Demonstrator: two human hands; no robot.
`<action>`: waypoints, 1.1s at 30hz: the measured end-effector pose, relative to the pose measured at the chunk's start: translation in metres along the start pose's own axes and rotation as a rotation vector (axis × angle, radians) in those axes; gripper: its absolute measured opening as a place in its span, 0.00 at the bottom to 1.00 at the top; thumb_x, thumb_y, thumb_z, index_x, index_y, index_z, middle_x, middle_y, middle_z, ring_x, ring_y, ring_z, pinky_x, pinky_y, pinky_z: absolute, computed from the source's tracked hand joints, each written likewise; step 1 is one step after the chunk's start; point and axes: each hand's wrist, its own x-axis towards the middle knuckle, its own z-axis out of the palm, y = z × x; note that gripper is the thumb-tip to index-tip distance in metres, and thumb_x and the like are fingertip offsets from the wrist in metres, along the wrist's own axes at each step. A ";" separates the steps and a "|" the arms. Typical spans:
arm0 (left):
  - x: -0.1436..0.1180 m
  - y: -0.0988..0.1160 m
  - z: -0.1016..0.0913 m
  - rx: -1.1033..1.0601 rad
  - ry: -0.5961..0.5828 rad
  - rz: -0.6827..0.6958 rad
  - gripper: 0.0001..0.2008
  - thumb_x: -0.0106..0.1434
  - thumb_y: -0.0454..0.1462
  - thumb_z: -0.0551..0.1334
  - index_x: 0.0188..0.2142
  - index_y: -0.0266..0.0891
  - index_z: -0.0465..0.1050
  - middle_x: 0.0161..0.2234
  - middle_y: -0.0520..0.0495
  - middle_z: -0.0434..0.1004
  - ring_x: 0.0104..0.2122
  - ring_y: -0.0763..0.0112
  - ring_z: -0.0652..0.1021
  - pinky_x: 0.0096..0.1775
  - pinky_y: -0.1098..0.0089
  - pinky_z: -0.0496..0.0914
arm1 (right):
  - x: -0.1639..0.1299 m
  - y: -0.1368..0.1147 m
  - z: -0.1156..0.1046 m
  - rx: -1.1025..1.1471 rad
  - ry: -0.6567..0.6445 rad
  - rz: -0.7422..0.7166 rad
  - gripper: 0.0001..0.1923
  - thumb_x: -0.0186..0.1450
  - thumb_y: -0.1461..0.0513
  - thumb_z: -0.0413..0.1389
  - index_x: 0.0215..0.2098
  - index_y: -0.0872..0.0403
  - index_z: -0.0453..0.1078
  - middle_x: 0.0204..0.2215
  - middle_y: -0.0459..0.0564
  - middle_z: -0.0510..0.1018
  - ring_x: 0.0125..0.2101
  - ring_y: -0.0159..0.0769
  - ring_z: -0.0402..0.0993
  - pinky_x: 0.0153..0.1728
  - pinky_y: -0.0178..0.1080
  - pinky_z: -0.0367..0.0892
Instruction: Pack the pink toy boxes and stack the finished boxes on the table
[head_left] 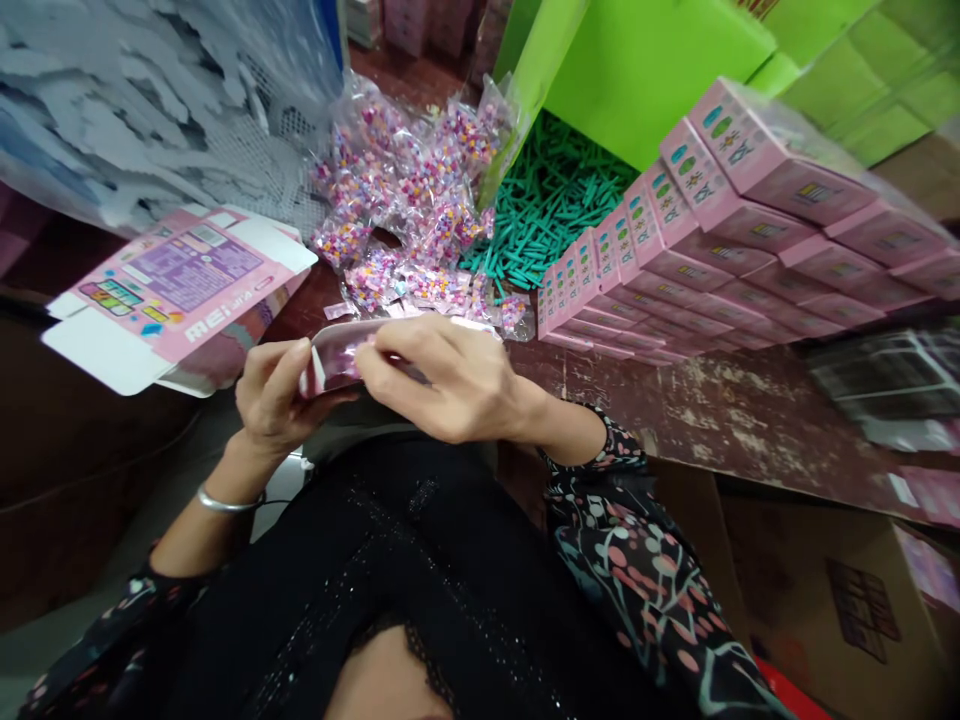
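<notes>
A pink-and-white open cardboard box [335, 362] sits just left of the frame's centre, its end clamped in the fingers of the left hand [271, 395]. The right hand's [450, 380] fingers bend at the opening; whether they pinch anything, I cannot tell. The thin card looks light, smooth, easily creased; walls near folded corners should grip best.

On the flat pink carton [161, 285], I read "MEi" in white letters; its bubble-lettered logo [112, 300] and the small print on its purple panel [199, 262] are too blurred for me; right of that carton, the stacked pink boxes [765, 228] and brown cardboard box [795, 570] bear marks I cannot read.
</notes>
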 end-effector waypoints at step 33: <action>-0.006 0.002 -0.007 0.057 -0.077 -0.245 0.44 0.65 0.74 0.81 0.59 0.40 0.86 0.44 0.41 0.77 0.41 0.58 0.81 0.39 0.61 0.82 | -0.020 0.012 -0.034 0.087 0.042 0.346 0.12 0.88 0.65 0.56 0.48 0.50 0.81 0.43 0.51 0.79 0.44 0.39 0.78 0.47 0.42 0.79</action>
